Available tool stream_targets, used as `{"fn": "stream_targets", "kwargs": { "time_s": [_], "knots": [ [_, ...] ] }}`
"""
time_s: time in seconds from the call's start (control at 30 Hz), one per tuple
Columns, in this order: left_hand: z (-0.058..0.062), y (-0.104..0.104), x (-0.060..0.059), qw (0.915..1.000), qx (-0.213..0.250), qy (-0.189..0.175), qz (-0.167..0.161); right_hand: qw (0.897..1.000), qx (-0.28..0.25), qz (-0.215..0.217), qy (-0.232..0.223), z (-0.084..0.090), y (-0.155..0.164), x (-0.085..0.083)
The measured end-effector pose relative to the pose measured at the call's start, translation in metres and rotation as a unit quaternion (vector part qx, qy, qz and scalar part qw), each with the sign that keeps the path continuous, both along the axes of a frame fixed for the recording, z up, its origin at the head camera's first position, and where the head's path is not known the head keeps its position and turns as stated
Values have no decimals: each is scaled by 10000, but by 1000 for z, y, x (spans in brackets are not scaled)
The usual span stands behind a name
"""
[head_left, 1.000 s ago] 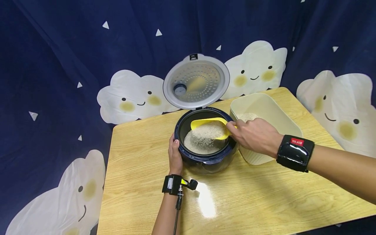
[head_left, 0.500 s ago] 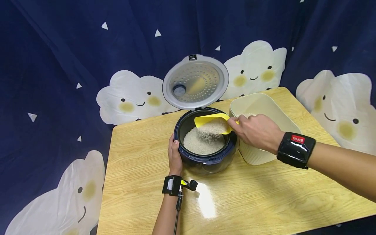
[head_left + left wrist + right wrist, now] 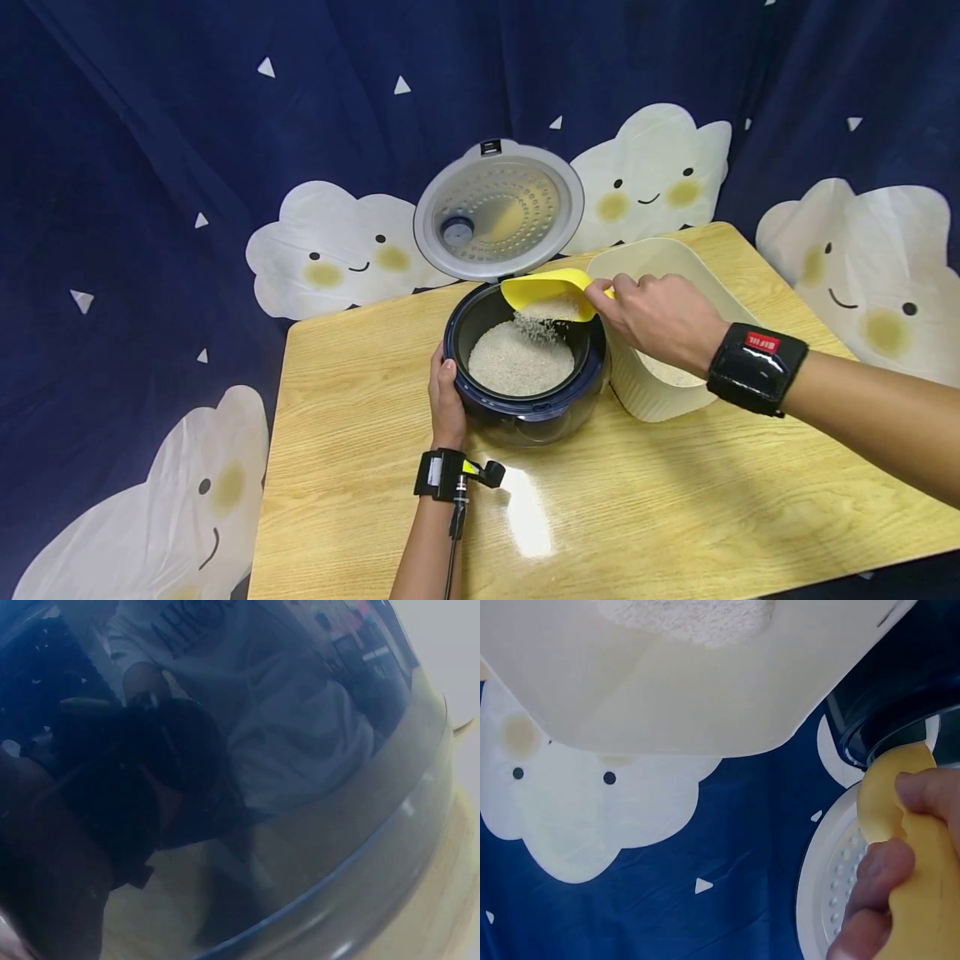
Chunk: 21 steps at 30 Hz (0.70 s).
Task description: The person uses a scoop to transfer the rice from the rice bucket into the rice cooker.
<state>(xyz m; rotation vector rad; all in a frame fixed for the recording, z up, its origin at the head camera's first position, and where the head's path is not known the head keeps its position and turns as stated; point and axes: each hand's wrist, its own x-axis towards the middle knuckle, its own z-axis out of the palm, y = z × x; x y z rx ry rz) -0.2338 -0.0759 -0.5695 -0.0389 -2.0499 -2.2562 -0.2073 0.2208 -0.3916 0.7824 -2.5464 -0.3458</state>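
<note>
In the head view my right hand (image 3: 663, 321) grips the handle of a yellow scoop (image 3: 547, 286) tilted over an uncovered rice cooker (image 3: 517, 425). Rice spills from the scoop into the pot, where a heap of white rice (image 3: 517, 362) lies. My left hand (image 3: 447, 407) rests against the cooker's left side, thumb near the rim. In the right wrist view, fingers (image 3: 889, 862) wrap the yellow handle (image 3: 922, 900). The left wrist view is filled by the cooker's glossy dark wall (image 3: 300, 750) with reflections.
A cream bin (image 3: 660, 404) with rice in it stands right of the cooker on the wooden table (image 3: 352, 433). The cooker's raised lid (image 3: 517, 183) leans back behind the pot. A dark blue curtain with cloud prints (image 3: 352, 242) hangs behind the table.
The scoop has risen and tipped further, moving slightly right and back, and holds less rice as grains fall into the pot. My left hand has stayed at the cooker's side.
</note>
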Motion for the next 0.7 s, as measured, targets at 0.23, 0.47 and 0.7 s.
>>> {"fn": "stream_targets", "kwargs": {
  "time_s": [0.23,0.47,0.7],
  "knots": [
    [-2,0,0,10000,66,20,27,10000,-21,40,55,9,3,-4],
    [-3,0,0,10000,65,35,19,9997,81,159,189,14,5,-4],
    [-1,0,1,9999,85,58,9,9984,253,286,408,20,2,0]
  ]
}}
